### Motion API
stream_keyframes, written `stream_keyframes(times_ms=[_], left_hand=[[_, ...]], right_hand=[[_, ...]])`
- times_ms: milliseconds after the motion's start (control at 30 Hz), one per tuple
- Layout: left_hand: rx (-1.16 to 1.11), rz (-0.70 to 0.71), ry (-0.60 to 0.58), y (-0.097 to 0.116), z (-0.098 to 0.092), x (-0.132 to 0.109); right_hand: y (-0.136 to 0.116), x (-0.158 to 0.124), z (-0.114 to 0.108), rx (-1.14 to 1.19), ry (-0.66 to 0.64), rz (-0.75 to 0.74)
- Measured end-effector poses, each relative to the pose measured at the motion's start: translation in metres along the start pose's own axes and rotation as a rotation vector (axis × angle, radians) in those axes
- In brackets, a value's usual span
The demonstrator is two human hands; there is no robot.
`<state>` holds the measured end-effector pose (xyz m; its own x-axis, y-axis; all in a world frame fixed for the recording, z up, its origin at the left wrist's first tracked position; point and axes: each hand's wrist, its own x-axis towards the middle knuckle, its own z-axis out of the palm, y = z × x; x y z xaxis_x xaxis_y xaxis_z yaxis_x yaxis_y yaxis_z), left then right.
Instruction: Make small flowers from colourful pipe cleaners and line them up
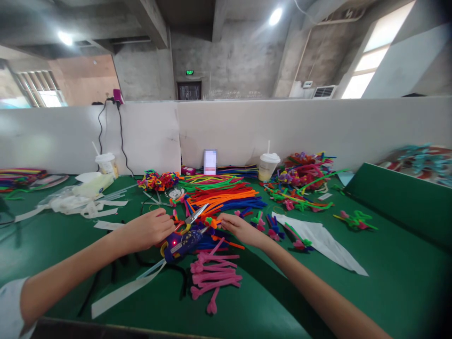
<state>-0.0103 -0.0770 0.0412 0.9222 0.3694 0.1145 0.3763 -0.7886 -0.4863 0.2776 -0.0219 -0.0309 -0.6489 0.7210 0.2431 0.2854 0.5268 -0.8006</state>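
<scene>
My left hand (150, 229) is curled in a loose fist on the green table (388, 278), its fingertips close to the scissors (192, 217) and a small pink piece I cannot make out. My right hand (237, 227) pinches a small orange and green pipe-cleaner piece (211, 221) near the tip of a purple glue gun (181, 243) that lies between both hands with a red light on. A bunch of pink pipe-cleaner shapes (213, 275) lies just in front of the gun.
A big pile of coloured pipe cleaners (222, 190) lies behind my hands. Two lidded drink cups (268, 165) (106, 164) stand by the white partition. Finished flowers (303, 176) sit at the right, white paper (325, 240) and plastic bags (77, 195) on either side.
</scene>
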Motion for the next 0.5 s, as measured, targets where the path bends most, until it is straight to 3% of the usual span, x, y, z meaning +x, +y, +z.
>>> stream_keyframes(times_ms=[233,500], left_hand=[[0.128,-0.082,-0.045,-0.009,-0.003,-0.020],[0.186,-0.331,-0.070,-0.058,0.010,-0.097]], right_hand=[[0.009,-0.001,-0.001,0.084,0.011,0.038],[0.007,-0.001,-0.004,0.091,0.036,0.052]])
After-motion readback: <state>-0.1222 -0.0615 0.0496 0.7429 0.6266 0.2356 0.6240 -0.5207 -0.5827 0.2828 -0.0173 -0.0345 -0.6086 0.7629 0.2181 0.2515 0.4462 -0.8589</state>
